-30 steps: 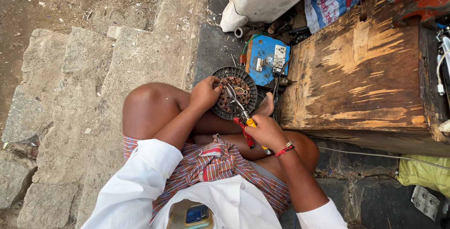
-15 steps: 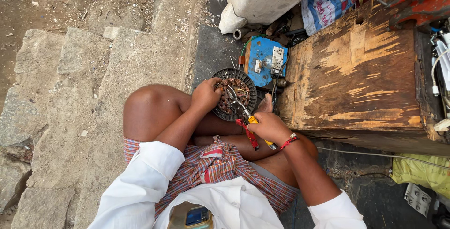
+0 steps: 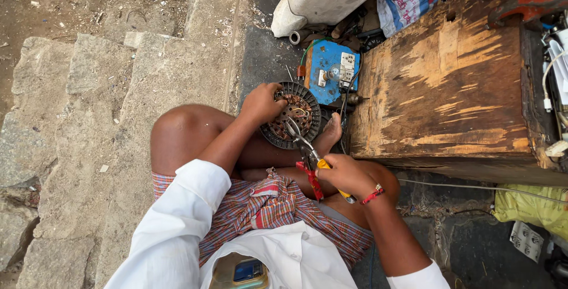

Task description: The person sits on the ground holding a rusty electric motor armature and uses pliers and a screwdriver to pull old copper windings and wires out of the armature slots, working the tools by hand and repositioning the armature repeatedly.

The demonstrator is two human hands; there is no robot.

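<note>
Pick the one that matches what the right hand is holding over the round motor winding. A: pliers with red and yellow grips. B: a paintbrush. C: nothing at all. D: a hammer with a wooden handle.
A: the right hand grips pliers with red and yellow handles, their metal tips reaching into the round motor winding that the left hand steadies at its rim.

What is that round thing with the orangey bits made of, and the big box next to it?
The round motor part looks like dark metal with coppery wire wound inside; the reddish-brown shine suggests copper. The big box seems to be wood, worn and scratched: pale grain shows through dark stain. The pliers look like grey steel.
</note>
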